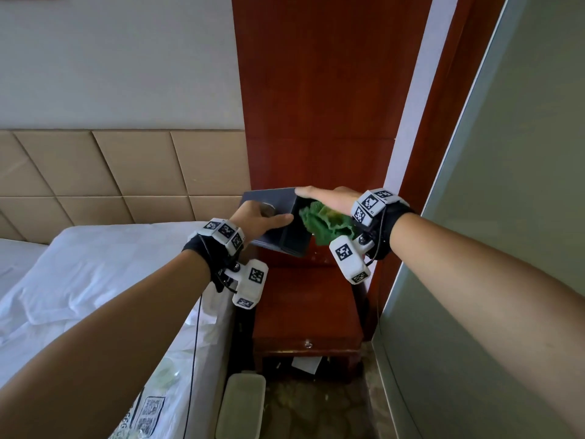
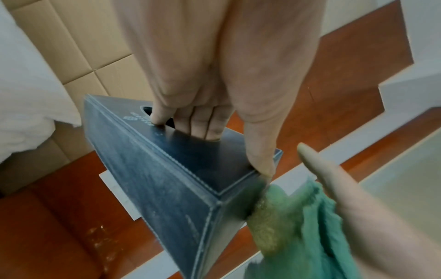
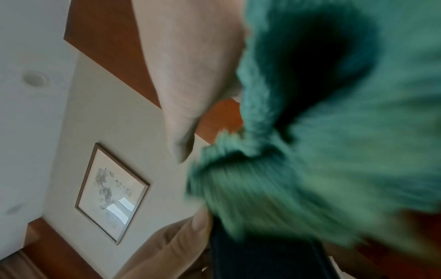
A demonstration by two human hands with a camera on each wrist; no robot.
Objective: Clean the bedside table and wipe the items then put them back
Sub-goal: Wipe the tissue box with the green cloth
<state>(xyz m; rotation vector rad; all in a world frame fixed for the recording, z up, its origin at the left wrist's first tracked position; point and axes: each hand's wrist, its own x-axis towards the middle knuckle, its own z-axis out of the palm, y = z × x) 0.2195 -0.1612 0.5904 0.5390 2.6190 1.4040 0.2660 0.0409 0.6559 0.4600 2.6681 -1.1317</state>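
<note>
- In your right wrist view the green cloth is smeared by blur and fills the right side, covering most of the dark box at the bottom edge.
- The cloth hides your right hand fingers in the head view; only the back of the hand shows.
- Your left hand fingertips dip into the box's opening, out of sight.
- The print on the box top in your left wrist view is too small to read.
- Under the bedside table, the items in the shelf gap are too dark to identify.
</note>
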